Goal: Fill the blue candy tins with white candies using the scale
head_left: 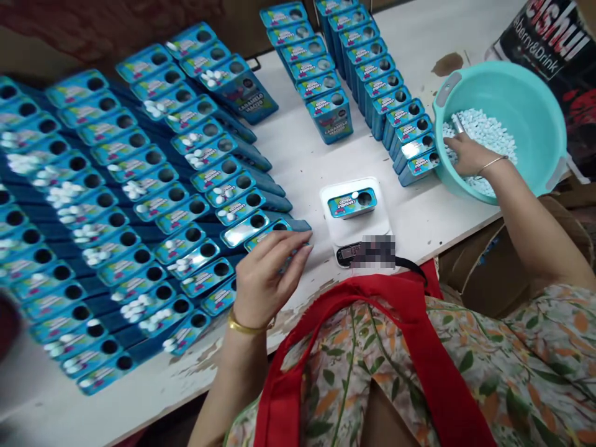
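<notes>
My right hand [470, 156] reaches into a teal basin [521, 99] of small white candies [488, 130]. Its fingers are closed on what looks like a small metal scoop [458, 122], mostly hidden among the candies. My left hand [270, 270] hovers by the front tins, its fingertips pressed together; anything between them is too small to make out. Between the hands, a blue tin [342, 207] with a round hole in its top rests on a white kitchen scale [382, 222]. One white candy [355, 195] lies on that tin's top.
Several rows of blue tins [158, 155] fill the left side, many with white candies on their tops. More tins [367, 68] stand in two columns at the back. A black printed bag [559, 56] is behind the basin. The table's front edge is close to my body.
</notes>
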The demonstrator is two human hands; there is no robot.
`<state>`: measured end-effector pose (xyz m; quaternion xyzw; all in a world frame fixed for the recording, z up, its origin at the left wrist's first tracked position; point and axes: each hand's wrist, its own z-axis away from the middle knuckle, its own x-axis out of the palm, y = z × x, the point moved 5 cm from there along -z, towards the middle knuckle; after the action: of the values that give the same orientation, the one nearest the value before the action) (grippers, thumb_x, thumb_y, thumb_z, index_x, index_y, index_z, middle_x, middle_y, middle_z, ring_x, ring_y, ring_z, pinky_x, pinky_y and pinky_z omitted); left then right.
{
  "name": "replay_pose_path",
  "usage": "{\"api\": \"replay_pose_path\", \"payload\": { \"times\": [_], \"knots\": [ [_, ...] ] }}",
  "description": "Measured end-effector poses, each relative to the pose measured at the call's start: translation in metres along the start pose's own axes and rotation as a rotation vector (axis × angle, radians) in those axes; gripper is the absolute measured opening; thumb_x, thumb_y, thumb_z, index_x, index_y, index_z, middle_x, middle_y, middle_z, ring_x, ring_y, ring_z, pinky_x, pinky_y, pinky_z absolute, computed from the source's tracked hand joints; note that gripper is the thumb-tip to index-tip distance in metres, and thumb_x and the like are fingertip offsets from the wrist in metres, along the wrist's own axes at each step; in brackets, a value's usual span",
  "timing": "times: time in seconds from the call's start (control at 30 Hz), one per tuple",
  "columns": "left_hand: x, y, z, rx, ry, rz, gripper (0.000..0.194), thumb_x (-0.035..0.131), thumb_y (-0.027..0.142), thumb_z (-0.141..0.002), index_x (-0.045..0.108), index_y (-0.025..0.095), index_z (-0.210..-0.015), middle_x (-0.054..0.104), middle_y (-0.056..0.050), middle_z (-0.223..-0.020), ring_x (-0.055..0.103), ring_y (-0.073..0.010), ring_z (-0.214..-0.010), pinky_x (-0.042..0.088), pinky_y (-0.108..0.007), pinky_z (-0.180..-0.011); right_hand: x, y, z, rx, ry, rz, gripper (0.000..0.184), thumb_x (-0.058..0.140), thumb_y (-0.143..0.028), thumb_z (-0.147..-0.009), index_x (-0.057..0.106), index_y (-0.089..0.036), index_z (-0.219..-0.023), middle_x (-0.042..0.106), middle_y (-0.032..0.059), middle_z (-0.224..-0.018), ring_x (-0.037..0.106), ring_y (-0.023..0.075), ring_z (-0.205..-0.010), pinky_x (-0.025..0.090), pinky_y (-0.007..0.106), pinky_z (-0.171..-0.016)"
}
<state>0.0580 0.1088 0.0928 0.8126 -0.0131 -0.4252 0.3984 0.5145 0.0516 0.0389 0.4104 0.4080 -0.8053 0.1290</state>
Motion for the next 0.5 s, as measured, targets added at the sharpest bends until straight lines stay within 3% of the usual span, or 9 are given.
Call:
{"api": "replay_pose_path", "payload": {
  "times": [0.07,0.13,0.27,0.4,0.5],
  "knots": [
    [0.004,0.001,0.001,0.023,-0.022,-0.016,0.049,0.064,0.018,-0.093,0.065,0.045,-0.133,0.075,-0.001,-0.099,0.072,-0.024,-0.084,0.064,-0.042,-0.071,0.011,0.001,-0.004,0.002,0.002,0.013,0.057,0.088,0.009,-0.044,0.071,-0.011,-0.095,0.066,0.004,-0.121,0.057,0.0079,-0.097,0.034,0.018,-0.106],
    [0.007,0.003,0.001,0.044,-0.043,-0.044,0.035,0.063,0.019,-0.094,0.07,0.035,-0.125,0.074,-0.004,-0.097,0.072,-0.0209,-0.085,0.063,-0.036,-0.074,0.018,0.002,-0.007,-0.004,0.01,0.031,0.046,0.086,0.008,-0.051,0.067,-0.011,-0.088,0.064,0.0057,-0.128,0.058,0.0087,-0.108,0.031,0.017,-0.107],
    [0.011,0.004,0.004,0.02,-0.07,-0.083,0.019,0.059,0.025,-0.098,0.072,0.024,-0.112,0.074,-0.006,-0.095,0.071,-0.0184,-0.087,0.06,-0.031,-0.078,0.022,0.004,-0.011,0.008,0.005,0.096,0.027,0.072,0.01,-0.07,0.058,-0.013,-0.069,0.07,0.0014,-0.096,0.061,0.007,-0.1,0.035,0.019,-0.098],
    [0.009,0.002,0.01,-0.004,-0.079,-0.085,0.018,0.057,0.027,-0.101,0.072,0.021,-0.109,0.073,-0.007,-0.095,0.07,-0.0168,-0.089,0.059,-0.03,-0.081,0.008,0.003,-0.003,0.059,0.073,0.208,0.023,0.075,0.005,-0.07,0.063,-0.014,-0.065,0.061,-0.0015,-0.067,0.061,0.0105,-0.083,0.037,0.032,-0.09],
    [0.006,0.0,0.02,-0.037,-0.078,-0.082,0.019,0.056,0.027,-0.101,0.072,0.02,-0.108,0.073,-0.007,-0.096,0.069,-0.0159,-0.09,0.058,-0.029,-0.082,-0.015,0.012,0.007,0.091,0.223,-0.055,0.017,0.08,-0.002,-0.072,0.07,-0.015,-0.073,0.06,0.002,-0.065,0.06,0.012,-0.068,0.04,0.036,-0.075]
  ]
}}
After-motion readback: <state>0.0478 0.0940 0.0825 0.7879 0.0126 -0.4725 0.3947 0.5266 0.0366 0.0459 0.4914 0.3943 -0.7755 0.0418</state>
